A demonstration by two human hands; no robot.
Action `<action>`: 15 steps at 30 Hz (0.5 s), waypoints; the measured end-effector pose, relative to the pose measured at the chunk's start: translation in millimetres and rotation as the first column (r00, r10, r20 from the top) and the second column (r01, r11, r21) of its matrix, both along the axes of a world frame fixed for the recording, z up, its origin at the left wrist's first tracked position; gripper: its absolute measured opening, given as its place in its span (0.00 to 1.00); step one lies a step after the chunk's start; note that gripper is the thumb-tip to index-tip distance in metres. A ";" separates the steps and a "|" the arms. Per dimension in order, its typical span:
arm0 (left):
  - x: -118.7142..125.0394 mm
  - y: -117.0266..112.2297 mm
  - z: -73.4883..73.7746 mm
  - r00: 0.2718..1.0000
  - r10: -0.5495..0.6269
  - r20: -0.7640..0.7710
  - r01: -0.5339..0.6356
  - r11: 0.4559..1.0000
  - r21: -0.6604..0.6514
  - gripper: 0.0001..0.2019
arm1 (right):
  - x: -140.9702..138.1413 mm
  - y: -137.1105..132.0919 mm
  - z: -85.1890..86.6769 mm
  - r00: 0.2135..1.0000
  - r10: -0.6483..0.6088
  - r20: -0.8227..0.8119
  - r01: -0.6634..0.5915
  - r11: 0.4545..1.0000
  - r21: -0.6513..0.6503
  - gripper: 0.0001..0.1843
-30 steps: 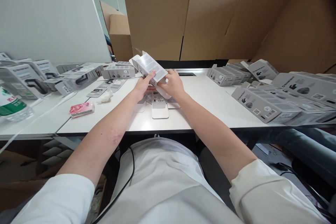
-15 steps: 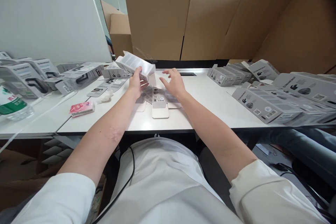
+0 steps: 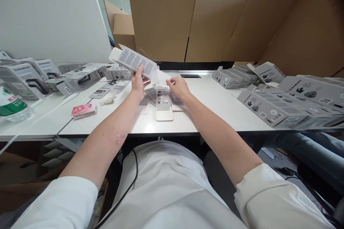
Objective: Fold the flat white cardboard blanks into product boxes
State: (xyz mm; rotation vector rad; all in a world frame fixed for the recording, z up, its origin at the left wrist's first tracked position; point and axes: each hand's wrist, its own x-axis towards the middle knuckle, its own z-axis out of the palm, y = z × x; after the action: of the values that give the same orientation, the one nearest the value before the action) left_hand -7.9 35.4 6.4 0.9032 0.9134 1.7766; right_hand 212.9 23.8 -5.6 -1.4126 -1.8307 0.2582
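Note:
My left hand (image 3: 138, 83) is closed around a grey printed carton (image 3: 137, 61), held tilted above the table with an opened end flap at its far left. At the carton's right end, a white flap (image 3: 160, 78) sticks out. The fingertips of my right hand (image 3: 178, 87) are pinched together at the edge of this flap. Below both hands lie flattened grey cartons (image 3: 162, 100), spread on the white table; the nearest shows a white tab towards me.
Folded cartons (image 3: 266, 105) crowd the table's right side. More boxes (image 3: 77, 78) stand at the left, near a pink tissue pack (image 3: 84, 111), a crumpled white scrap (image 3: 108, 99) and a plastic bottle (image 3: 13, 103). Large brown cardboard (image 3: 163, 18) rises behind the table (image 3: 212, 114).
My right hand has gone from spread fingers to a pinch at the carton's white end flap. The carton in my left hand has turned, showing its text side, and the flap has swung outward.

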 end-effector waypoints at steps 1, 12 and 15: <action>0.0 0.5 -0.6 1.000 0.000 0.001 0.000 1.000 0.006 0.33 | -1.2 -0.8 1.3 1.000 0.002 -0.004 -0.002 1.000 0.009 0.20; 5.3 -4.5 2.7 0.983 -0.138 0.117 0.135 0.990 0.032 0.34 | -7.4 -15.2 17.3 0.992 -0.110 -0.063 0.107 0.993 -0.047 0.20; 7.4 -10.0 6.1 0.979 -0.172 0.113 0.168 0.985 0.038 0.32 | -6.7 -17.7 19.2 0.988 -0.126 -0.084 0.121 0.991 -0.062 0.21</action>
State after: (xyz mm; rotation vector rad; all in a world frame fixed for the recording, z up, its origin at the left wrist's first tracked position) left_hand -0.5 25.4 12.5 0.8606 0.7163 1.6799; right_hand 206.2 6.1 13.5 -1.5245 -1.6695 0.3060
